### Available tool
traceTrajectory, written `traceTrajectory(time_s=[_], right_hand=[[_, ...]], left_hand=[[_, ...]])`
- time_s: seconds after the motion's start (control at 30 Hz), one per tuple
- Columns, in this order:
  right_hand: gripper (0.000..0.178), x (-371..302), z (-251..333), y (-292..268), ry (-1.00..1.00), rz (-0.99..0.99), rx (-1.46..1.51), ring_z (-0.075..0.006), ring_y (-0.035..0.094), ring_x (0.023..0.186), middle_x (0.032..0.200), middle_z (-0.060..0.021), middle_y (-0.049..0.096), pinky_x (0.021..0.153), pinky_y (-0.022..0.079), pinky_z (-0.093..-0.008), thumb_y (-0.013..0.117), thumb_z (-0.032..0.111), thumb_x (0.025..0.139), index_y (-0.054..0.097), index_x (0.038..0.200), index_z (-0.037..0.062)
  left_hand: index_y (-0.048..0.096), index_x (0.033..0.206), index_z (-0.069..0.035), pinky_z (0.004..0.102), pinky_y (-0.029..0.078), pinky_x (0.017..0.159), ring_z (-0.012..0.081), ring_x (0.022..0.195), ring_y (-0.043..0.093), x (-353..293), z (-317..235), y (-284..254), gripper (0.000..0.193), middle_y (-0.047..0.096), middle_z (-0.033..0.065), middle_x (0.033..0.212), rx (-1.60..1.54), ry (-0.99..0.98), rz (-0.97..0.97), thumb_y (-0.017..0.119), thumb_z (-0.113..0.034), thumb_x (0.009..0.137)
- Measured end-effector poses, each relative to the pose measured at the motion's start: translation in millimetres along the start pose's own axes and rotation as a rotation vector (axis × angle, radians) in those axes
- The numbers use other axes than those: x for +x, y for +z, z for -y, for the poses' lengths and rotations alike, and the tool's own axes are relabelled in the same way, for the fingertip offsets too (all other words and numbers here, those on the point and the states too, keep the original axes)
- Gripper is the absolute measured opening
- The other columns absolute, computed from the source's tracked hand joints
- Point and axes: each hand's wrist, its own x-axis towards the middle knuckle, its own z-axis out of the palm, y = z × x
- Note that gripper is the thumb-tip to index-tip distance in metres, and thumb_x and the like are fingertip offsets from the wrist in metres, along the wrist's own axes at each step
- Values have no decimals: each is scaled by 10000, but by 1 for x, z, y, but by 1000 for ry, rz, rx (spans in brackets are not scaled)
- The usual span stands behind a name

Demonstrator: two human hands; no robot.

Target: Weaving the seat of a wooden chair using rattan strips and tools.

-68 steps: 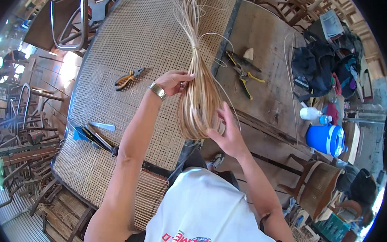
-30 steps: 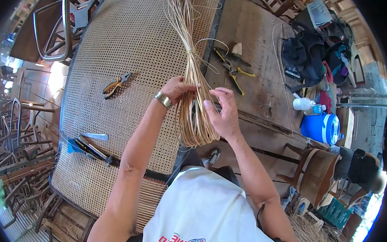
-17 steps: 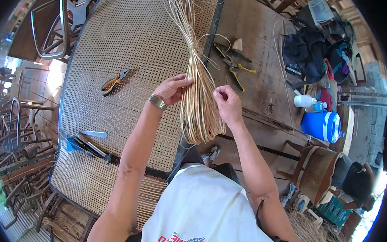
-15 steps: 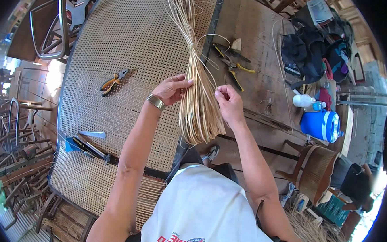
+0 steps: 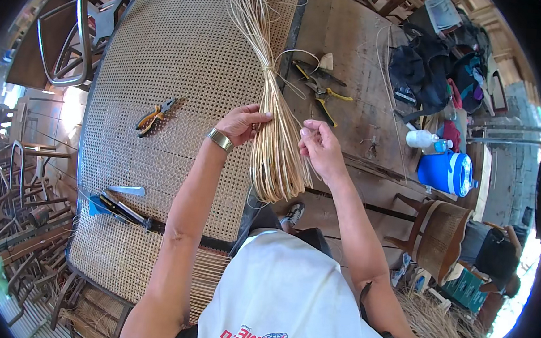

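A long bundle of pale cane strands (image 5: 278, 151) lies over the table's right edge, its looped end toward me. Higher up it is tied round at a narrow waist, and loose ends fan out beyond. My left hand (image 5: 243, 124), with a metal-banded watch on the wrist, grips the bundle's left side, thumb on top. At the right side, my right hand (image 5: 321, 148) is closed with thumb and fingertips pinched; a thin strand runs from the bundle to these fingertips. Beneath the bundle is a framed panel of woven cane webbing (image 5: 184, 58).
Orange-and-black pliers (image 5: 156, 117) lie on the webbing, with a group of hand tools (image 5: 119, 206) nearer. Yellow-handled cutters (image 5: 324, 98) rest on the wooden tabletop (image 5: 358, 56). A blue jug (image 5: 445, 173) stands right, near a wooden chair (image 5: 434, 235). Chair frames crowd the left.
My right hand has turned slightly, its fingers shifting a little lower beside the bundle. My left hand keeps its grip. The whole view has shifted slightly.
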Motion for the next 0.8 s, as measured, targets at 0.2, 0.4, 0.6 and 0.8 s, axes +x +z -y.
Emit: traceTrajectory(time_s=[0.2, 0.4, 0.6, 0.8], right_hand=[[136, -63, 26, 6, -313, -115, -323, -98, 541, 645, 742, -38, 560, 608, 464, -257, 652, 112, 898, 617, 992, 20], [208, -81, 18, 19, -342, 21, -629, -249, 612, 733, 859, -109, 611, 673, 502, -354, 697, 185, 851, 625, 967, 28], [202, -69, -9, 10, -391, -62, -675, -248, 603, 748, 906, -116, 585, 681, 505, -350, 672, 62, 836, 606, 1022, 20], [209, -76, 5, 19, -559, -134, -705, -309, 570, 860, 935, -127, 550, 773, 479, -406, 623, -17, 780, 620, 980, 43]], left_hand=[[649, 1019, -86, 197, 517, 544, 52, 692, 633, 0, -6, 0, 192, 684, -24, 863, 66, -6, 10, 736, -129, 853], [649, 995, -123, 176, 481, 544, 25, 665, 600, 8, 1, 11, 197, 667, -60, 846, 81, 5, -18, 763, -142, 835], [641, 991, -120, 202, 492, 536, 40, 686, 625, 5, -2, 27, 212, 675, -50, 859, 112, -4, -103, 773, -163, 830], [639, 986, -101, 216, 489, 543, 60, 694, 633, 15, 3, 21, 242, 678, -31, 827, 123, 34, -66, 790, -187, 818]])
